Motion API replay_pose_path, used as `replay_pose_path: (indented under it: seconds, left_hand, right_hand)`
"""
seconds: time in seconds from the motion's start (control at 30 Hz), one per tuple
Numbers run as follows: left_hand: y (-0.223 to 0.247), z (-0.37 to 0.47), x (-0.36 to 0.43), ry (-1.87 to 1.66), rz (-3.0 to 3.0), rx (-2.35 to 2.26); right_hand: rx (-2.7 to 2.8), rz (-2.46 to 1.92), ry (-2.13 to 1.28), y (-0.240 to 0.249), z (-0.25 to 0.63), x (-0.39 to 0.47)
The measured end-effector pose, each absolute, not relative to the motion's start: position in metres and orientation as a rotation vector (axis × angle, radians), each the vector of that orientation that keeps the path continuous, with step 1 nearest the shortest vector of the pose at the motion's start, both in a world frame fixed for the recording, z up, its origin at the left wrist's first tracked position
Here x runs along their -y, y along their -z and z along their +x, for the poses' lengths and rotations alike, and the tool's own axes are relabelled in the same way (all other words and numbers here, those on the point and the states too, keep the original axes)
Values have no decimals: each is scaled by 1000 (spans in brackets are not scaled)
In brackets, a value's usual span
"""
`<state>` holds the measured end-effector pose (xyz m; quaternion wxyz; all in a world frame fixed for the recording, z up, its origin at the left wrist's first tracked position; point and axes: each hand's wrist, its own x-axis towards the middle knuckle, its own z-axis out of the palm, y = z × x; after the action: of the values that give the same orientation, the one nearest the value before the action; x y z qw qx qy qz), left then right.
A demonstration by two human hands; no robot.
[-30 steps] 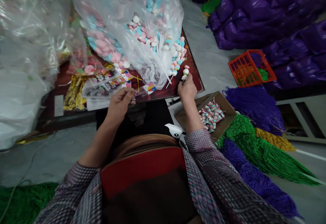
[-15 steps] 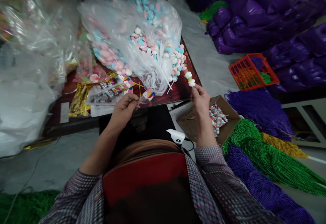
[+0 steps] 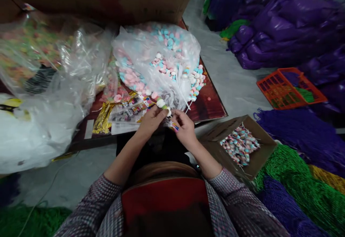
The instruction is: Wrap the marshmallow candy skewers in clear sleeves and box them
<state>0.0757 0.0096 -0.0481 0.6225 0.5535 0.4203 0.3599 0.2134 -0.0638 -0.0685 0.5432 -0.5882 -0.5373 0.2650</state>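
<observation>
My left hand [image 3: 153, 121] pinches the lower end of a candy stick [image 3: 161, 103], threaded with white, pink and green pieces, near the table's front edge. Touching close beside it, my right hand [image 3: 185, 126] has its fingers closed on a small printed clear wrapper [image 3: 174, 126]. The fingertips partly hide the wrapper and the stick's end. Just beyond my hands lies a large clear bag of pink, blue and white candies [image 3: 134, 75], with a bundle of white sticks [image 3: 183, 86] at its opening. Flat printed wrappers [image 3: 132, 111] lie left of my hands.
Clear plastic bags [image 3: 78, 57] cover the table's left side. Gold ties [image 3: 102, 120] lie near its front edge. At the right stand a carton [image 3: 212, 131] of wrapped candy sticks and an orange basket [image 3: 272, 89]. Purple bags [image 3: 285, 25] and green strands [image 3: 293, 183] are farther right.
My hands have come together. The candy stick, earlier in my right hand, is now in my left; the wrapper has passed from left to right. The view has shifted, showing more of the table's far side.
</observation>
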Motion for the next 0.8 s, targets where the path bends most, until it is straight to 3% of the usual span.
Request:
replay_pose_path:
  seconds: [0.2,0.33,0.5,0.8]
  left_hand:
    - [46,58,-9,-875,1010,-994]
    - [50,49,-5,-839,1050,-1005]
    - [56,42,1,-802,974,-1004]
    - [62,41,6,-768,862,-1036]
  right_hand:
    - [1792,-1324,-845,27,245,23]
    - [1522,-1605,-551,18,271,-54]
    - [1647,-1879,-302,37,276,-144]
    - [1862,-2048,-187,52,261,-171]
